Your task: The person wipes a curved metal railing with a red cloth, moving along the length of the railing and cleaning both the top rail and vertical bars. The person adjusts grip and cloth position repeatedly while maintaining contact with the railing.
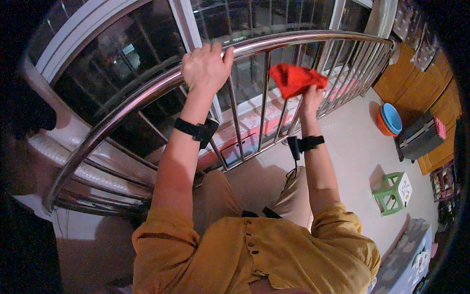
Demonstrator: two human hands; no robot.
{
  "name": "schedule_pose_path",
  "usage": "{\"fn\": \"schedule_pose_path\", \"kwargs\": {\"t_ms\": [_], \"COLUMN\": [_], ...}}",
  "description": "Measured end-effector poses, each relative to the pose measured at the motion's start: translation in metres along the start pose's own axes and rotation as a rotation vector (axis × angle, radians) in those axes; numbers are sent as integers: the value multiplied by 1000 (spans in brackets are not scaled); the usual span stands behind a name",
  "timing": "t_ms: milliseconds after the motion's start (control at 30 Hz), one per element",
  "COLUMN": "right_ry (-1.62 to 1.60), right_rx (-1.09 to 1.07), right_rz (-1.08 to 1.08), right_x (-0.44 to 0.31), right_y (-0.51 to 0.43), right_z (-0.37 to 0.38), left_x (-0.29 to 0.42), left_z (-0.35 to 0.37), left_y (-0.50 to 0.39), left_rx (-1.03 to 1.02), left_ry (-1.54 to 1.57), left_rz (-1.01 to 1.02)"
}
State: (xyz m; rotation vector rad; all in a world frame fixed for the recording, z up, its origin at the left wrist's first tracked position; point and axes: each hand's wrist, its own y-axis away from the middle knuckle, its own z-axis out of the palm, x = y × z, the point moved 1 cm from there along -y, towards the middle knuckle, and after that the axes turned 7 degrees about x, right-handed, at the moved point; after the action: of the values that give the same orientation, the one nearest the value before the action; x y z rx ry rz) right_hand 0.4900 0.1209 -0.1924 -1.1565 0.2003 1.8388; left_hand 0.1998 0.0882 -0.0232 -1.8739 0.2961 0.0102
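My left hand (208,68) lies over the round top rail (154,89) of a stainless steel railing, its fingers curled onto the metal. To the right, my right hand (312,101) grips a bunched red cloth (295,79), somewhat blurred, in front of the railing's upright bars (265,106). Whether the cloth touches the bars I cannot tell. Both wrists carry black straps with small black devices. Framed windows (187,25) stand behind the railing, with darkness beyond the glass.
On the floor at the right are stacked blue and orange basins (391,119), a dark grey box (421,137) beside wooden cabinets (407,77), and a green plastic stool (394,193) with a white top. A patterned cloth-covered surface (400,257) is at the lower right.
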Motion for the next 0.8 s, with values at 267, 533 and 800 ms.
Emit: {"fn": "schedule_pose_path", "kwargs": {"t_ms": [267, 533, 800], "right_ry": [349, 616, 819], "right_rx": [-109, -180, -317], "right_rz": [-350, -351, 6], "right_x": [4, 63, 141], "right_y": [-51, -23, 27], "right_z": [76, 27, -67], "left_x": [1, 0, -1], "left_z": [1, 9, 10], "left_y": [-2, -1, 0], "left_rx": [-26, 13, 58], "left_ry": [-29, -98, -88], "left_rz": [40, 46, 71]}}
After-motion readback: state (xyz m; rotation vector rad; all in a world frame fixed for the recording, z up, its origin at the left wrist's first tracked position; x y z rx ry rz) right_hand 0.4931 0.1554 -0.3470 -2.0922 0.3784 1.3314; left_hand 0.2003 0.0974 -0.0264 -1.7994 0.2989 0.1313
